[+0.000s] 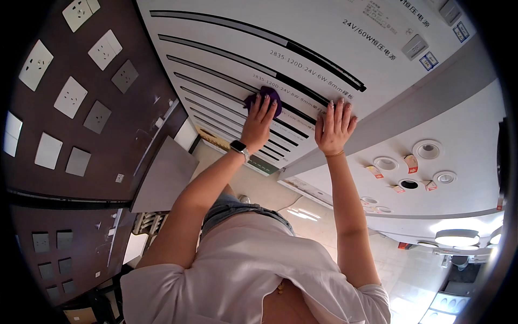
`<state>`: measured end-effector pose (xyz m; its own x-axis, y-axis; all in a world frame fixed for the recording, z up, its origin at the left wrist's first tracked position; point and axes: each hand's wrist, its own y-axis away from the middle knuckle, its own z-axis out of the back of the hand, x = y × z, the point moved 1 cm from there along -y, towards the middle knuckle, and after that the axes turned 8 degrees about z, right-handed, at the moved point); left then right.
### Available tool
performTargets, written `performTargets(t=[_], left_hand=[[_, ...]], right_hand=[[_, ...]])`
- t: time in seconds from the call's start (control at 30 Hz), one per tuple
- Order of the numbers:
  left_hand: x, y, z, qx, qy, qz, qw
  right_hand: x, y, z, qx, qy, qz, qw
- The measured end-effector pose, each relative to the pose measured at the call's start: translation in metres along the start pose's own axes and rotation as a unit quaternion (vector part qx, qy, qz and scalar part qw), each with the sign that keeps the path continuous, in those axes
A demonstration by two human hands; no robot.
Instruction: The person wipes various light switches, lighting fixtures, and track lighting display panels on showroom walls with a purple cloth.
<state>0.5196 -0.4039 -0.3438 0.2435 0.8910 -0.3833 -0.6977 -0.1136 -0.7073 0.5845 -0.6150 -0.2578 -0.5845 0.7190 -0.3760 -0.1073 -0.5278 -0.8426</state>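
Observation:
Pressed under the fingers of my left hand (259, 123) is a bunched purple cloth (279, 106), flat against a white display board (243, 48). The cloth lies across some of the long, narrow grey-and-black light strips (226, 44) fixed in rows on the board. My left wrist wears a smartwatch (238, 146). To the right, my right hand (335, 127) holds nothing and rests its spread fingers on the board near its edge, by the ends of the strips. Printed writing runs between the strips.
Wall sockets and switch plates (71, 97) cover a dark panel at the left. Recessed downlights (428, 150) with tags sit in a white panel at the right. Small power units (415, 46) are mounted at the board's upper right. A grey panel (166, 178) stands at lower left.

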Motion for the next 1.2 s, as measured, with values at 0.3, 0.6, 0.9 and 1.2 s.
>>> performTargets(t=[0.3,0.6,0.9,1.2], left_hand=[[0.066,-0.025,0.049,0.045,-0.156,-0.139,0.977],[0.125,-0.033,0.077,0.020,-0.196,-0.132,0.971],[0.176,-0.046,0.106,-0.048,-0.122,0.203,0.970],[0.197,-0.057,0.105,-0.080,-0.079,0.317,0.942]], right_hand=[[-0.001,0.001,-0.002,-0.001,-0.001,0.003,1.000],[-0.002,0.006,-0.004,0.001,0.011,0.008,1.000],[-0.002,0.006,-0.005,-0.010,0.025,0.017,0.999],[-0.001,0.006,-0.006,-0.007,0.024,0.010,1.000]])
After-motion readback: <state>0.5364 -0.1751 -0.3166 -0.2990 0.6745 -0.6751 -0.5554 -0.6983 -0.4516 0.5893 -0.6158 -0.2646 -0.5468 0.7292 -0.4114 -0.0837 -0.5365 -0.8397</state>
